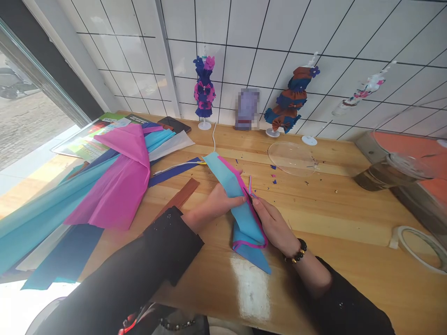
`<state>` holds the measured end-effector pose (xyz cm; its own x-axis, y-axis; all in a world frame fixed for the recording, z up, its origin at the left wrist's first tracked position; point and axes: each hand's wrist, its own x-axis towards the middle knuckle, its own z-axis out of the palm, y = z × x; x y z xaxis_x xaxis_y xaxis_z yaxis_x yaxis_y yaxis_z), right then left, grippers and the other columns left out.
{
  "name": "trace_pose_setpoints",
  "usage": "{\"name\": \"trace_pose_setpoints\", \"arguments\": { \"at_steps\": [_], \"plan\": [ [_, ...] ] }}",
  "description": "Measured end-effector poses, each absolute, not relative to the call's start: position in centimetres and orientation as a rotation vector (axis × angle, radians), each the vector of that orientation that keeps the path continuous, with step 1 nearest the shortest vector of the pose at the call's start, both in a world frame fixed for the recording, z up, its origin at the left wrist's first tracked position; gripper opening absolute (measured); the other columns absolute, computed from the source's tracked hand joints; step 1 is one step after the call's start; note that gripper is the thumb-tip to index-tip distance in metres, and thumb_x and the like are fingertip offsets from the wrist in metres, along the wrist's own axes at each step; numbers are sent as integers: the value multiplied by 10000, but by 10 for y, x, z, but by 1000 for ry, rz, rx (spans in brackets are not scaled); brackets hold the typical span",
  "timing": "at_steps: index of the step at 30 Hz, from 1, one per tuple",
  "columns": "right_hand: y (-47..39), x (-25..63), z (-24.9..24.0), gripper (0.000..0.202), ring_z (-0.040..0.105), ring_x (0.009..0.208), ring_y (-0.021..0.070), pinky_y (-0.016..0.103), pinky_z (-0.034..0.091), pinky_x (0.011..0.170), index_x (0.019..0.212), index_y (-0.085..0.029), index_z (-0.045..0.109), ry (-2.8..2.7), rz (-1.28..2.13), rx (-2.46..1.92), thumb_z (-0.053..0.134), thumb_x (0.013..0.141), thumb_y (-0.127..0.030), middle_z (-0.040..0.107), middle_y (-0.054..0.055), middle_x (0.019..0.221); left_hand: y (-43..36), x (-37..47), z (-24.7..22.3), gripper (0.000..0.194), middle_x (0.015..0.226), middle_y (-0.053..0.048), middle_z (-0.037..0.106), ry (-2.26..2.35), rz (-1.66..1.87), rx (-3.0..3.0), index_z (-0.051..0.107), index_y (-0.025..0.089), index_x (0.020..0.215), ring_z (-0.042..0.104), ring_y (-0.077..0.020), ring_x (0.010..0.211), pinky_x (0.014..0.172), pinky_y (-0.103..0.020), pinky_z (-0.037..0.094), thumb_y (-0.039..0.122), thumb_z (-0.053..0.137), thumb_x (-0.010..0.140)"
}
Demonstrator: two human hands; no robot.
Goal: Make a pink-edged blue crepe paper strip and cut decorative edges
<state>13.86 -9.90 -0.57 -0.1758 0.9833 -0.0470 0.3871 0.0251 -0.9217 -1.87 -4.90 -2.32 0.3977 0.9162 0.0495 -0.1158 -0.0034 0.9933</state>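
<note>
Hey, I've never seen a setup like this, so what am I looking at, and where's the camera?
There's no machine here. A camera worn on a person's head looks forward and down at their own bare hands; this is its only picture. The left hand holds a blue strip with pink edging. The right hand grips a dark tool, mostly hidden, at that edging. On the wooden table lie coloured sheets, a brown strip and a clear round disc. A blue-and-pink decorated stand is beside the tiled wall.
</note>
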Motion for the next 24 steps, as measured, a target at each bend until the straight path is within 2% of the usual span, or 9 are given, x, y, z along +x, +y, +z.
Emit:
{"name": "trace_pose_setpoints", "arguments": {
  "at_steps": [8,15,24],
  "plan": [
    [-98,138,-9,436,542,1036,211,320,432,857,1055,-188,600,-1676,1060,-1414,330,879,-481,635,53,1090,-49,-16,-20,815,1208,-126,524,830,949,1283,303,135,1330,490,-280,1106,931,-421,407,271,699,631],
    [-98,138,-12,432,554,1011,215,325,442,832,1026,-194,609,-1696,1009,-1429,323,880,-481,644,60,1061,-50,-16,-22,798,1083,-89,594,804,944,1260,299,155,1336,550,-237,998,882,-399,437,276,684,648],
    [-98,138,-11,433,550,1013,213,330,437,839,1003,-182,606,-1719,979,-1428,318,881,-480,648,70,1033,-51,-16,-16,787,1129,-98,582,837,953,1277,326,152,1322,528,-254,1047,905,-401,423,272,691,636]
  ]
}}
